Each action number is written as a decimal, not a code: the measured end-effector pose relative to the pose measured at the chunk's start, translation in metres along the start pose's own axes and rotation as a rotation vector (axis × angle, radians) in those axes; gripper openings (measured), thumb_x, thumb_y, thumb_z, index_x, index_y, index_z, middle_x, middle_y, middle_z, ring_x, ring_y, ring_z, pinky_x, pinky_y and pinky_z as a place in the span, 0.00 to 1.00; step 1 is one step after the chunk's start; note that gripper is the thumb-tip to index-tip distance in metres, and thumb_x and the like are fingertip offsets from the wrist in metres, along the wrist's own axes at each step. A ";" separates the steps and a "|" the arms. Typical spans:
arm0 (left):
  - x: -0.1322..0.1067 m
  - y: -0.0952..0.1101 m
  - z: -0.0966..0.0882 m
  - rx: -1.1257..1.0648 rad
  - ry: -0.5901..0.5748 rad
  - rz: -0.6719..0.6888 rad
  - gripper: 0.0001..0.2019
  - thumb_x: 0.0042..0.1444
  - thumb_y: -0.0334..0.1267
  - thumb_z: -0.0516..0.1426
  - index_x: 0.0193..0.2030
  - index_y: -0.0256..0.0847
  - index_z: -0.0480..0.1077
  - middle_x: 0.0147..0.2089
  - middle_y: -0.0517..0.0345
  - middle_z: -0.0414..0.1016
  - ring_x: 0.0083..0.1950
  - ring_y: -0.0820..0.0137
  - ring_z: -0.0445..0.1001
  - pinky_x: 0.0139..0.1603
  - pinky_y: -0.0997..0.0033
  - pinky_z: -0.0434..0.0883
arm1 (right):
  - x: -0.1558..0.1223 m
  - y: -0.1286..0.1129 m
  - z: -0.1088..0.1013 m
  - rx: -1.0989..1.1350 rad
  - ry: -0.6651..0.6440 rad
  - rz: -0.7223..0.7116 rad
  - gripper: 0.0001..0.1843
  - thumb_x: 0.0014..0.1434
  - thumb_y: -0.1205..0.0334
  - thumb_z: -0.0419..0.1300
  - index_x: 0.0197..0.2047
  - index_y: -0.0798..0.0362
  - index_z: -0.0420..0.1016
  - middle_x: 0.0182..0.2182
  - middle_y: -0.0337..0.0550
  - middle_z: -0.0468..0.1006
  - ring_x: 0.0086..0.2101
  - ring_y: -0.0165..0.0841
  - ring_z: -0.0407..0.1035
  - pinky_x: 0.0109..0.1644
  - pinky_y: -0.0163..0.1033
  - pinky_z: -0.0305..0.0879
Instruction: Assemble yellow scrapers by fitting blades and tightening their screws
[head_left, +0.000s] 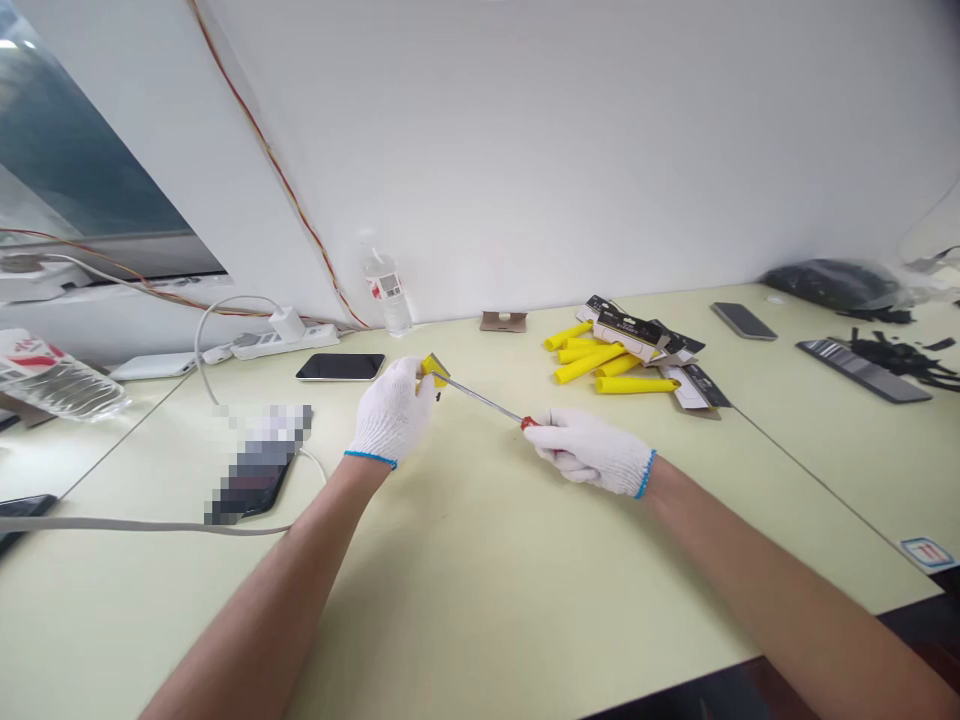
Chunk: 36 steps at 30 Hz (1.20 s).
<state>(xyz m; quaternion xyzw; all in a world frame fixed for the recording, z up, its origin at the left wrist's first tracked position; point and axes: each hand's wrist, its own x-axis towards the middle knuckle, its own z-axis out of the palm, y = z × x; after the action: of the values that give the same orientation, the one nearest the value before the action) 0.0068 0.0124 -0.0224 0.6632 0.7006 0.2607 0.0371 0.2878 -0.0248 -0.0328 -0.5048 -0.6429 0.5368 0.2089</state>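
Observation:
My left hand point(391, 410), in a white knitted glove with a blue cuff, is closed on a small yellow scraper head point(433, 368) with a grey metal edge. My right hand point(589, 450), gloved the same way, grips the red handle of a screwdriver point(487, 402). The long metal shaft points left, and its tip meets the scraper head. Just below the tip is a tiny dark piece point(438, 397), too small to make out. Both hands are over the middle of the pale table point(465, 600).
Yellow tubular handles point(636, 385) and black-and-white card packets point(626, 330) lie in a pile at the back right. A water bottle point(388, 290) stands by the wall. Phones point(341, 367) lie on both sides. A cable point(150, 525) crosses the left side.

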 end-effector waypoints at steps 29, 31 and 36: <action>-0.001 0.002 0.000 -0.008 -0.026 -0.017 0.12 0.68 0.41 0.50 0.47 0.40 0.72 0.49 0.46 0.80 0.45 0.58 0.77 0.41 0.62 0.67 | -0.003 0.001 0.004 0.198 -0.029 0.001 0.23 0.66 0.37 0.57 0.36 0.50 0.74 0.20 0.39 0.70 0.15 0.16 0.54 0.20 0.29 0.36; -0.001 0.003 0.000 -0.013 -0.031 -0.014 0.12 0.67 0.41 0.50 0.46 0.40 0.73 0.48 0.46 0.80 0.45 0.58 0.77 0.41 0.63 0.68 | -0.001 0.003 0.003 0.189 -0.001 -0.020 0.21 0.63 0.40 0.64 0.36 0.50 0.72 0.20 0.38 0.69 0.15 0.17 0.54 0.19 0.29 0.37; -0.001 0.001 0.002 -0.054 -0.035 0.006 0.14 0.68 0.41 0.50 0.49 0.41 0.75 0.50 0.44 0.80 0.46 0.59 0.78 0.43 0.64 0.69 | 0.005 0.012 0.008 -0.072 0.323 -0.264 0.20 0.64 0.44 0.61 0.29 0.50 0.70 0.21 0.44 0.69 0.23 0.26 0.66 0.21 0.32 0.39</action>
<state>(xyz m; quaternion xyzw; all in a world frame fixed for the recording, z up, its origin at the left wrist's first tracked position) 0.0081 0.0124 -0.0240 0.6686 0.6905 0.2681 0.0667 0.2841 -0.0253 -0.0477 -0.5030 -0.6803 0.3936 0.3596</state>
